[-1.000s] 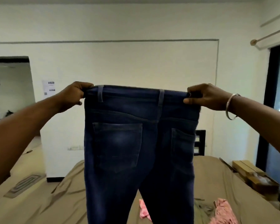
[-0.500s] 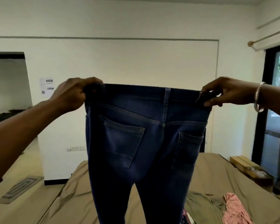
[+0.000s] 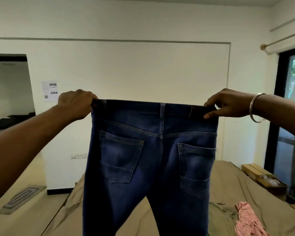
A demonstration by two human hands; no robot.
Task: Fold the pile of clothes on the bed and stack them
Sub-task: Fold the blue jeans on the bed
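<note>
1. White walls stood behind everything in the head view, with a bed [image 3: 245, 181] under a tan cover spread low across the scene and a dark doorway at the far left.
2. We held one pair of jeans [image 3: 152, 159] up in the air above the bed, seat side toward us, its legs hanging out of view at the bottom edge.
3. Our left hand [image 3: 76, 104] gripped the left end of the waistband, fingers curled over the top edge; how the fingertips lay behind the cloth, we could not tell.
4. Our right hand [image 3: 226, 104] pinched the right end of the waistband between thumb and curled fingers, one bangle [image 3: 255, 108] on that wrist.
5. We judged the step to be spreading the jeans flat before the first fold; stacking had not begun as far as we could see.
6. We judged the next move called for bringing the two waistband ends together so one leg lay on the other, keeping both grips firm, since denim is heavy and could slip.
7. Counted: one pair of jeans, two back pockets showing, two hands, one pink garment [image 3: 245, 218] on the bed at the near right beside an olive garment [image 3: 223, 213], and one cardboard box [image 3: 264, 178] at the far right.
</note>
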